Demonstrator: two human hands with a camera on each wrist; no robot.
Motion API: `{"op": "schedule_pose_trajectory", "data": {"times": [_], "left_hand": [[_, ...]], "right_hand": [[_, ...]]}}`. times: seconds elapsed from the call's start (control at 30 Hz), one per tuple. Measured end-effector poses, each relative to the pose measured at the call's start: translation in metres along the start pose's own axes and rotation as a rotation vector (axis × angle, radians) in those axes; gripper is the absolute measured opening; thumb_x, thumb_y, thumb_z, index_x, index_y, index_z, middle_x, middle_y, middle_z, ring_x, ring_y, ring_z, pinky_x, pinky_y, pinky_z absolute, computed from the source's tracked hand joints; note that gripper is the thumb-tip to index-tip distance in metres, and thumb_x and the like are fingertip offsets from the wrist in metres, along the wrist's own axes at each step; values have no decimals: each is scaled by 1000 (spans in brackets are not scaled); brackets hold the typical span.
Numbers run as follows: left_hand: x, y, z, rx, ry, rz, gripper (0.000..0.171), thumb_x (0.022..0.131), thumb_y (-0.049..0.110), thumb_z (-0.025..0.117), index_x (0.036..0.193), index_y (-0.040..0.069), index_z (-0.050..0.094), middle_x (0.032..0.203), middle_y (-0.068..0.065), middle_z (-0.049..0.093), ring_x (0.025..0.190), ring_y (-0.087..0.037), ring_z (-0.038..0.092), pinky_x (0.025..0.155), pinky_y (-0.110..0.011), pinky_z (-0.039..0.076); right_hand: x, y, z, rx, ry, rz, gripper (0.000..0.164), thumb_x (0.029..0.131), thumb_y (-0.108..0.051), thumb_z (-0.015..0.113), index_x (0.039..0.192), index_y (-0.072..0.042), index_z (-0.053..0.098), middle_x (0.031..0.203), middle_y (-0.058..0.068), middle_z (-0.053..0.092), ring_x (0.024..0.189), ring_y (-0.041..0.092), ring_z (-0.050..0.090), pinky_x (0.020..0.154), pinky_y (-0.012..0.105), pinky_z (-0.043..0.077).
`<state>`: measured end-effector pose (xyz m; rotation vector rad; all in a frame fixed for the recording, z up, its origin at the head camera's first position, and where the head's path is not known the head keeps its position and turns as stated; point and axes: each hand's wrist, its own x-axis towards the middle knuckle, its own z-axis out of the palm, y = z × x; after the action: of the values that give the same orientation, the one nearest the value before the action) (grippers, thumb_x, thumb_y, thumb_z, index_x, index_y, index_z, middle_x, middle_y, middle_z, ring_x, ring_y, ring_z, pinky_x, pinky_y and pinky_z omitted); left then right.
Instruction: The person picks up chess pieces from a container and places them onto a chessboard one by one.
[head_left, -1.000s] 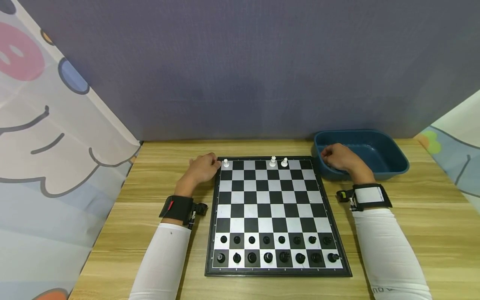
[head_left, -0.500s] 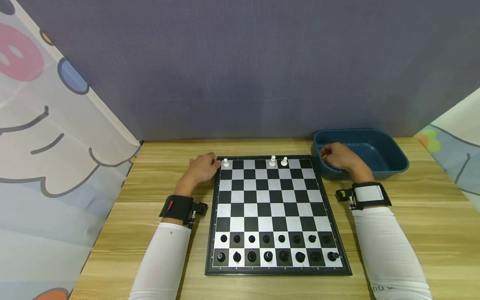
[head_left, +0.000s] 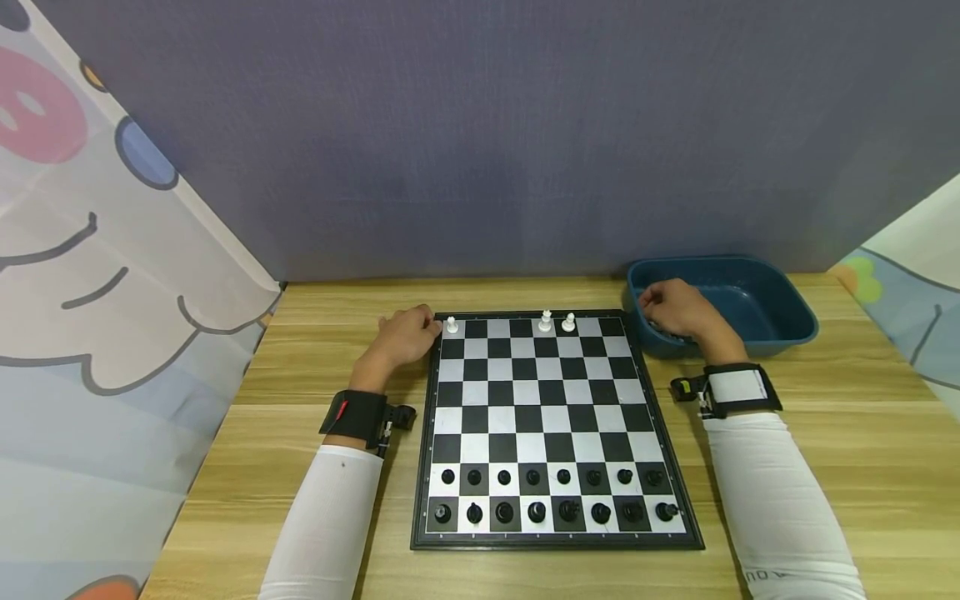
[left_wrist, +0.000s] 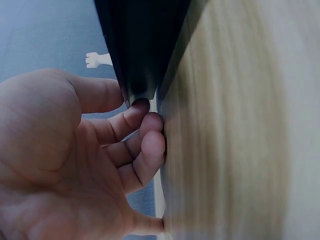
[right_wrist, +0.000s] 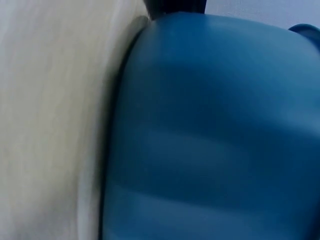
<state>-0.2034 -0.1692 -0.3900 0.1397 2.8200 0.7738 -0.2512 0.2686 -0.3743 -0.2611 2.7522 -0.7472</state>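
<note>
My left hand [head_left: 407,337] is at the far left corner of the chessboard [head_left: 528,421]. In the left wrist view, its thumb and index finger [left_wrist: 127,120] pinch the board's dark edge, the other fingers curling beneath. A white rook [head_left: 452,326] stands at that corner; two more white chess pieces [head_left: 545,322] are along the far row. Two rows of black chess pieces [head_left: 536,513] fill the near side. My right hand [head_left: 678,308] reaches down into the blue basin [head_left: 780,321] over small pieces at its left end. The fingertips are hidden there.
The basin's outer wall [right_wrist: 215,125] fills most of the right wrist view. Behind the wooden table [head_left: 337,292] rises a grey partition [head_left: 487,167]. Cartoon-printed cloth [head_left: 112,333] hangs at the left side.
My right hand has risen slightly inside the basin, and more of the small pieces show beneath it. The left hand has stayed at the board's corner.
</note>
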Motion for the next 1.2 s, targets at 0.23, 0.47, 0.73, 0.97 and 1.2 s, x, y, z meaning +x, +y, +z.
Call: {"op": "schedule_pose_trajectory", "data": {"times": [0.23,0.47,0.73,0.97,1.2], "left_hand": [[-1,0,1,-6,-3,-3,24,108,27,45,101,7,56,73,-3,49,107,-37,61,121,-77,5],[-1,1,0,-8,-5,-3,24,108,27,45,99,8,55,72,-2,47,97,-34,60,121,-76,5],[-1,1,0,-5,-1,-3,24,108,26,45,96,8,53,71,-2,47,91,-31,58,121,-77,6],[-1,1,0,-4,2,1,24,109,27,45,97,8,54,72,-2,48,96,-34,60,121,-76,6],[0,-1,1,-4,0,-5,24,109,28,44,97,9,54,73,-2,48,100,-35,60,121,-77,5]], "right_hand": [[-1,0,0,35,102,-3,29,100,-19,55,116,2,67,112,25,70,91,32,63,74,39,50],[-4,-2,0,94,170,-47,28,103,-18,51,122,-1,65,112,22,67,94,31,61,75,37,48],[-6,-8,-3,131,345,-134,23,101,-12,60,121,-3,67,107,20,66,90,25,60,70,30,46],[-8,-17,-3,182,473,-204,17,98,-9,65,113,-3,70,104,16,63,80,10,53,64,18,41],[-13,-31,-3,196,477,-246,18,96,-2,64,113,-2,72,108,16,64,82,9,55,66,12,43]]}}
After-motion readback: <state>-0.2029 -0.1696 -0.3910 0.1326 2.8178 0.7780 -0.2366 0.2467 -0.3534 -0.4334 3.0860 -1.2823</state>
